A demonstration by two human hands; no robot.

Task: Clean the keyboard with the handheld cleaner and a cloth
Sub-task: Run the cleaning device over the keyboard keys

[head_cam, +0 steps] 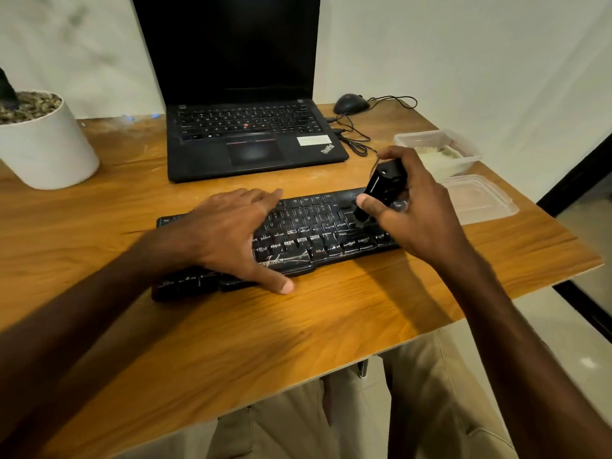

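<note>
A black, dusty keyboard lies across the middle of the wooden table. My left hand rests flat on its left half, fingers straight, thumb down over the front edge. My right hand grips a small black handheld cleaner, tilted with its nozzle down on the keys near the keyboard's right end. A whitish cloth lies inside a clear plastic container at the right.
An open black laptop stands behind the keyboard. A wired black mouse and its cable lie at the back right. The clear container and its lid sit at the right edge. A white plant pot stands at the left.
</note>
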